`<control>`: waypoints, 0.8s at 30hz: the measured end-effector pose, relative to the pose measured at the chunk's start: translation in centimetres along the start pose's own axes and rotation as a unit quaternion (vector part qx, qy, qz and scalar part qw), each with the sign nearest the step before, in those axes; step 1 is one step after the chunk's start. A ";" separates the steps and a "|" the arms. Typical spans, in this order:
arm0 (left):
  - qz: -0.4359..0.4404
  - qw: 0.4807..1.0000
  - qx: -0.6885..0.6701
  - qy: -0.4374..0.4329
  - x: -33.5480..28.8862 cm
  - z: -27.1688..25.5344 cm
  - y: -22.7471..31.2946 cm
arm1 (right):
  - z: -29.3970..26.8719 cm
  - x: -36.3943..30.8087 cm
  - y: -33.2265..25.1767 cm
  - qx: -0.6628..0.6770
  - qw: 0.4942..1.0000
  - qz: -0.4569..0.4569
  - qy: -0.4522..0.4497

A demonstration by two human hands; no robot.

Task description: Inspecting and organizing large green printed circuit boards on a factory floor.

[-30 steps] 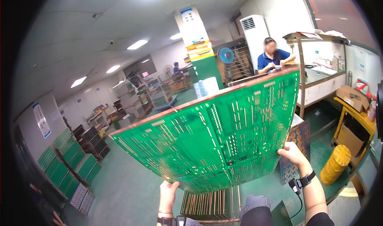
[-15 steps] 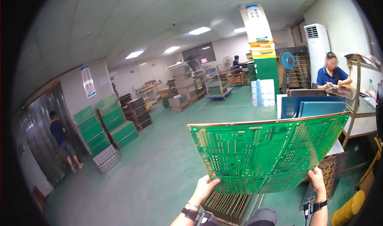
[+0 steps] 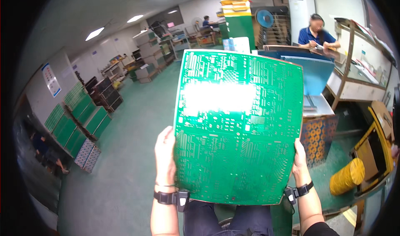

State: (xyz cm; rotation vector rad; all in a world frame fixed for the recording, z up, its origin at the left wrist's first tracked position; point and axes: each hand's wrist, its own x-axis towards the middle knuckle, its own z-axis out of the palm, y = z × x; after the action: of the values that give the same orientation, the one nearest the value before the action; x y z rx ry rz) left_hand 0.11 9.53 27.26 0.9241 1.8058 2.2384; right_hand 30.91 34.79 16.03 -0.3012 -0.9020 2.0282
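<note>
A large green printed circuit board panel (image 3: 237,156) stands up in front of me, its face toward me. White glare from a light covers part of its upper half. My left hand (image 3: 166,150) is closed on the panel's left edge, and my right hand (image 3: 298,156) grips the right edge a little lower. Both hands' fingers pass partly behind the panel, out of sight. Black straps with small devices sit on both wrists. The panel's lower edge hangs above my lap.
Blue panels (image 3: 316,73) stand on a table behind the board. To the right are a yellow roll (image 3: 347,177) and a workbench (image 3: 362,88) where a person in blue sits. Green panel stacks (image 3: 83,111) stand along the left wall. A blue fan (image 3: 264,18) is farther back.
The panel has swung from a wide, tilted pose to a taller upright one facing me, and moved left. My hands now hold its sides. The view has turned right and down.
</note>
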 end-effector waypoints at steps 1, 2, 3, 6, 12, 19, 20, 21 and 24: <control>0.030 0.999 0.018 0.012 -0.3 -0.3 0.1 | 0.5 -0.3 0.1 -0.007 1.000 -0.010 0.014; 0.062 0.997 0.037 0.029 -0.8 -0.9 0.5 | 1.3 -0.5 0.3 -0.013 0.999 -0.018 0.023; 0.084 0.992 0.063 0.065 -1.6 -1.1 1.2 | 1.6 -0.6 0.2 -0.018 0.999 -0.018 0.036; 0.108 0.976 0.042 0.187 -4.5 -2.6 0.0 | 2.7 -0.1 0.4 -0.005 0.997 -0.062 0.051; -0.160 0.954 -0.253 -0.010 -13.4 1.3 -5.1 | 4.3 0.2 2.9 0.139 0.987 -0.072 0.032; -0.187 0.895 -0.403 0.051 -13.7 3.0 -4.2 | 4.8 -3.0 3.3 0.072 0.996 -0.040 -0.021; -0.191 0.894 -0.401 0.056 -13.3 2.5 -3.9 | 3.7 -3.1 2.4 0.020 0.998 -0.032 -0.053; -0.188 0.899 -0.393 0.055 -13.1 1.9 -3.6 | 2.5 -2.8 1.6 0.026 0.999 -0.033 -0.034; -0.189 0.904 -0.381 0.056 -12.8 0.5 -3.0 | -1.7 -2.1 -1.4 0.116 0.988 -0.106 0.015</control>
State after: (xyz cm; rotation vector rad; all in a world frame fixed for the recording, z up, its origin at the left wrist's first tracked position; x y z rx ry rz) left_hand 9.91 5.02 19.69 0.2664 0.8555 2.4198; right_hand 33.89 34.45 15.61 -0.1022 -0.6430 1.9023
